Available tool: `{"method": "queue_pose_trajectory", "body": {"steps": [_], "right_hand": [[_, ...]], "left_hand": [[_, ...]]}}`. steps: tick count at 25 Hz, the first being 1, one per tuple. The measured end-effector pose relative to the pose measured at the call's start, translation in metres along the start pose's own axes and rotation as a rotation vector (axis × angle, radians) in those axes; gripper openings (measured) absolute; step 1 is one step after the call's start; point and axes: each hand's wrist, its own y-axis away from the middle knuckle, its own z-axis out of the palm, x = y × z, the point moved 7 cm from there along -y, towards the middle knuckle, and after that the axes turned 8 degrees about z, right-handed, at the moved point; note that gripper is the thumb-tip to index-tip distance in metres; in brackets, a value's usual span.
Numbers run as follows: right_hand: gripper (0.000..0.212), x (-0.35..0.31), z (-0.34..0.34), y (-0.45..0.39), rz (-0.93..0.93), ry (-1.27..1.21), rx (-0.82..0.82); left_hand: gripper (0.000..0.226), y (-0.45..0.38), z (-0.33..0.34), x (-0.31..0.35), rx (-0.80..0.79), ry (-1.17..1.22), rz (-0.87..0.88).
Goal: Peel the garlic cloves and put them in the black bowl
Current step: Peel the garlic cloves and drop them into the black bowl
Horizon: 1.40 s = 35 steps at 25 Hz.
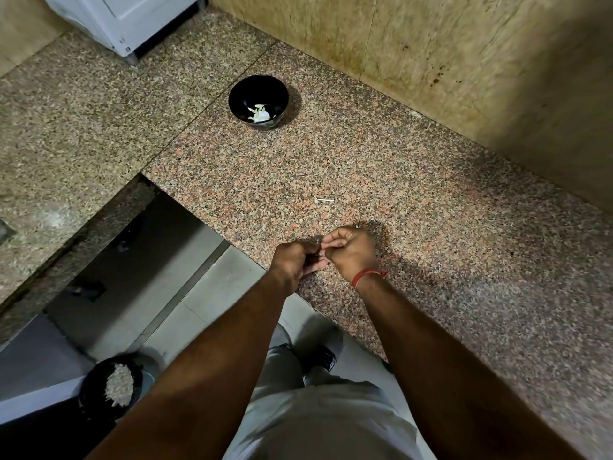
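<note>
The black bowl (258, 94) stands on the granite counter (365, 167) far ahead, with a few pale peeled garlic cloves (259, 113) at its bottom. My left hand (292, 262) and my right hand (351, 252) meet at the counter's front edge, fingers curled together around something small that is almost wholly hidden; it looks like a garlic clove pinched between them. My right wrist wears a red thread band (368, 276). A small pale scrap of garlic skin or stalk (325, 201) lies on the counter just beyond my hands.
A yellowish tiled wall (431, 54) rises behind the counter. A white appliance (132, 18) stands at the top left. Below the counter, on the floor at the bottom left, sits a dark bin (112, 390) with pale scraps inside.
</note>
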Motion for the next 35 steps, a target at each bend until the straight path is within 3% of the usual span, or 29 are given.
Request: {"method": "queue_pose_trajectory", "body": {"steps": [5,12,17,20,23,26,32,35], "right_hand": [[0.026,0.006,-0.003,-0.005,0.051,-0.066,0.089],[0.025,0.007,-0.003,-0.023,0.109,-0.151,0.09],[0.021,-0.02,0.01,-0.048,-0.109,0.198,0.096],[0.038,-0.049,0.021,-0.073,-0.266,0.47,0.16],[0.053,-0.066,0.035,-0.088,-0.333,0.629,0.12],[0.055,-0.059,0.046,-0.09,-0.305,0.722,0.055],[0.033,-0.029,0.043,-0.062,-0.255,0.689,-0.019],[0.036,-0.015,0.03,-0.048,-0.259,0.683,0.054]], "left_hand": [[0.012,0.003,0.002,0.007,0.005,-0.019,0.042],[0.011,-0.001,-0.006,0.019,0.053,-0.001,0.152],[0.029,-0.022,-0.016,0.031,0.13,0.016,0.143],[0.023,-0.033,-0.021,0.033,0.153,-0.061,0.138],[0.023,-0.037,-0.025,0.032,0.172,-0.082,0.115],[0.019,-0.041,-0.03,0.037,0.162,-0.114,0.108],[0.026,-0.037,-0.034,0.037,0.126,-0.135,0.083],[0.018,-0.028,-0.03,0.036,0.087,-0.175,0.128]]}}
